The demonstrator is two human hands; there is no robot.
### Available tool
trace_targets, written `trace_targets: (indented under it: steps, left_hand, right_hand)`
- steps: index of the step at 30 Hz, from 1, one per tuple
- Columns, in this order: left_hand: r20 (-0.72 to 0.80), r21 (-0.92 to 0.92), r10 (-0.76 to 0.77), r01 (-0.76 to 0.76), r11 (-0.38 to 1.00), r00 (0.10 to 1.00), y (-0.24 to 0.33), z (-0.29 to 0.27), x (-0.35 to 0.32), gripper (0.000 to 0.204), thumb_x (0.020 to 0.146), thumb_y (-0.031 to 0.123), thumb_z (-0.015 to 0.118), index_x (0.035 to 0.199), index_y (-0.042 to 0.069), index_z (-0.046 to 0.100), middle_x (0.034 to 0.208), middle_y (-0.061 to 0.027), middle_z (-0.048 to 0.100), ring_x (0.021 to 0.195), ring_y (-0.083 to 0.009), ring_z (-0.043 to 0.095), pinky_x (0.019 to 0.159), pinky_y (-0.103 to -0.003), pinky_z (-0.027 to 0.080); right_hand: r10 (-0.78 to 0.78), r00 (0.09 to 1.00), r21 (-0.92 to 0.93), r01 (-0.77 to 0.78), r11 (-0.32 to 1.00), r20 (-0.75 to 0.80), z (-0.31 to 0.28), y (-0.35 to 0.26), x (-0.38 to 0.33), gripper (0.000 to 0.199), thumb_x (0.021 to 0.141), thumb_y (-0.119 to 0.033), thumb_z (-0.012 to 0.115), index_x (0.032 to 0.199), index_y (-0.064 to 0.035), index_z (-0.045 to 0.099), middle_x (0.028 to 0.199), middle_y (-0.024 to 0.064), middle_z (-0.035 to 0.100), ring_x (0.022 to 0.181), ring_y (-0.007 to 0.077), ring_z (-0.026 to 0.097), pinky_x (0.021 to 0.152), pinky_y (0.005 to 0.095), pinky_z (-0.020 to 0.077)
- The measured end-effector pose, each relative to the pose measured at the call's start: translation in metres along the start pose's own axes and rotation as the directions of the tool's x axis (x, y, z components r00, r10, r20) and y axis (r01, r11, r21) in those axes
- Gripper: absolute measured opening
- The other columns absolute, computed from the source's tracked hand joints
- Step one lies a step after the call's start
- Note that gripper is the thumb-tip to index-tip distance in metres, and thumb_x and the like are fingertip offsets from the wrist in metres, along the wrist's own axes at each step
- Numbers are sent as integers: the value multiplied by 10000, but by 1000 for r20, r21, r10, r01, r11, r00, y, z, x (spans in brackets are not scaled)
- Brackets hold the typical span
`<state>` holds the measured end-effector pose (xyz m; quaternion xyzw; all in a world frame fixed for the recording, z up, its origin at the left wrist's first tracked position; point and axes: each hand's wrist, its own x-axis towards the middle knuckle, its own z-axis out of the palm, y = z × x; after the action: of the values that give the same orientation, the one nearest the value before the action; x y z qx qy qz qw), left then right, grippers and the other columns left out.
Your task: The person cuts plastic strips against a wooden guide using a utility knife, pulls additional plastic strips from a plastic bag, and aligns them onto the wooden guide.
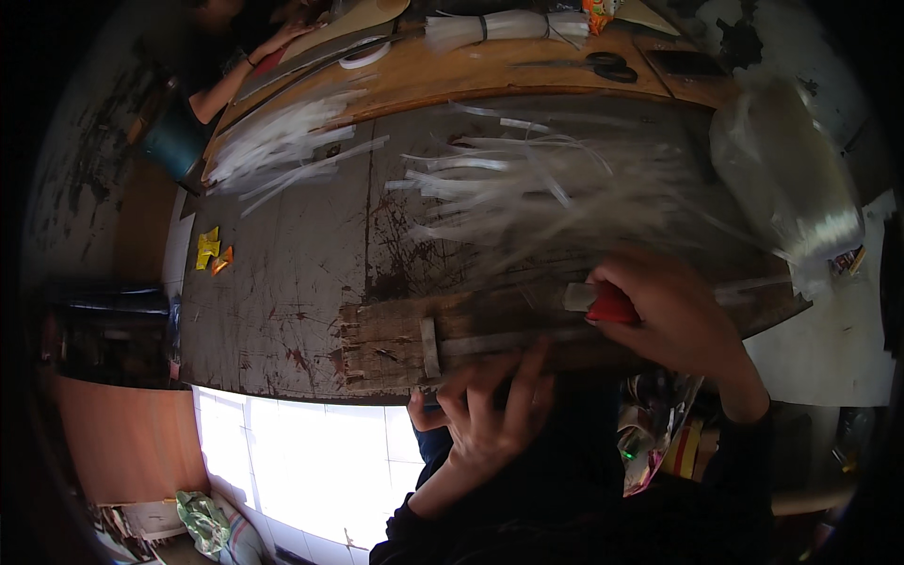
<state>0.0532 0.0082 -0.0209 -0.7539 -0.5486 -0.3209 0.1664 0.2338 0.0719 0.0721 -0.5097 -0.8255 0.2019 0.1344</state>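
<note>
My right hand (pixel 673 315) grips a red-handled tool (pixel 610 304), likely a knife, at the near edge of a worn wooden table (pixel 292 273). My left hand (pixel 490 410) presses a thin pale strip (pixel 490 344) down on a rough wooden block (pixel 395 344) at the table's front edge; its fingers are spread over the strip. A blurred heap of translucent white strips (pixel 527 184) lies just beyond both hands.
Another pile of white strips (pixel 278 146) lies at the far left. Scissors (pixel 607 66), a bundled strip pack (pixel 504 26) and a tape roll (pixel 365 55) sit on the far board. A clear plastic bag (pixel 791 179) stands right. Another person's arm (pixel 240 80) reaches in at the far left.
</note>
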Motion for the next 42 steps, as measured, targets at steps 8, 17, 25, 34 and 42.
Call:
trace_targets:
  steps: [8,17,25,34,42]
  left_hand:
    - [-56,4,-12,13,1000,998,-1,10,-5,261,752,345,597,990,262,667,906,48,508,892,-169,449,971,-496,98]
    - [-46,-7,-53,53,999,998,-5,9,-7,335,723,338,620,1027,200,645,969,-1,495,990,-194,434,970,-471,118]
    - [-63,-43,-55,52,998,997,-7,12,-7,350,682,315,652,1019,219,647,1012,3,502,1028,-203,414,986,-471,102]
    - [-46,-39,-49,47,998,998,-10,12,-8,342,682,330,648,1011,239,648,1014,12,504,1021,-202,407,997,-466,75]
    - [-53,-24,-46,45,999,998,-8,12,-7,316,696,334,640,996,234,656,1001,16,505,995,-195,417,992,-472,76]
  right_hand:
    - [-70,993,-18,68,998,-99,1,0,-7,223,728,-104,633,877,-6,499,808,151,574,802,324,575,686,399,449]
    - [61,996,337,-78,938,62,-20,-4,-5,225,732,-195,670,797,-7,566,722,155,606,677,294,601,624,367,443]
    - [62,988,245,-96,965,141,-3,-3,6,210,745,-201,657,699,-11,580,622,107,603,627,248,603,633,361,442]
    - [155,937,265,-243,933,313,-9,-11,14,164,749,-157,637,718,-6,581,659,96,626,661,226,624,654,344,456]
    - [171,942,334,-266,904,289,-5,-7,13,156,745,-129,629,780,10,568,657,107,625,649,221,632,636,336,464]
